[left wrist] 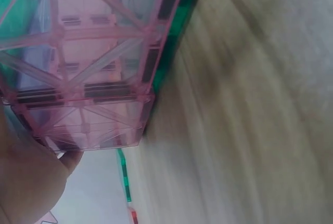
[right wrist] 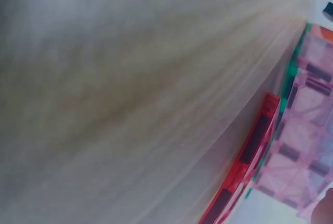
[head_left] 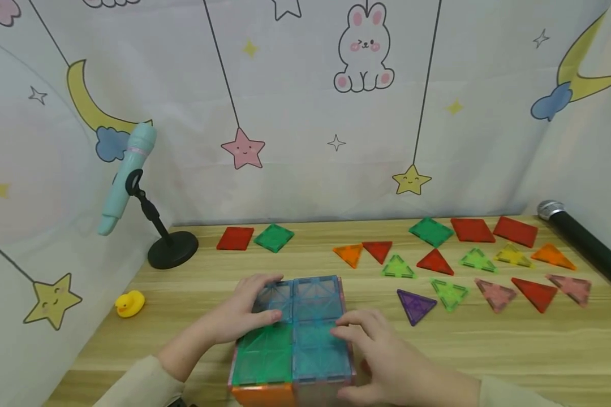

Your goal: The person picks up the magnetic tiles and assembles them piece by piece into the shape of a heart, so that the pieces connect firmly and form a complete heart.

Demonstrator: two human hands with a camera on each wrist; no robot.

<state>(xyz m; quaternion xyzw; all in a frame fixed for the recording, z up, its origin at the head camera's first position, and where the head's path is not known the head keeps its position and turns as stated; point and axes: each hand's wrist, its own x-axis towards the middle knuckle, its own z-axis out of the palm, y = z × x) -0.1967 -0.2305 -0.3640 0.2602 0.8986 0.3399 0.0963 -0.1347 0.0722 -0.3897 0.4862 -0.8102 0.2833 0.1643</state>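
**Head view: tile box at the near middle, flanked by two hands**

Over the box's far left edge, the left hand, unclenched, fingers draped and thumb out across the top. At the right edge, the right hand, loosely bent, fingertips against the rim, without a clenched grasp. In the left wrist view, a pink wall along one side; in the right wrist view, a red tile close by the box, contact impossible to tell. To the right, bare wood of the table up to the purple triangle, with more tiles farther right. Far left, well apart from the box: red square, green square. Near the table's left edge, yellow duck; at the far right, black microphone.
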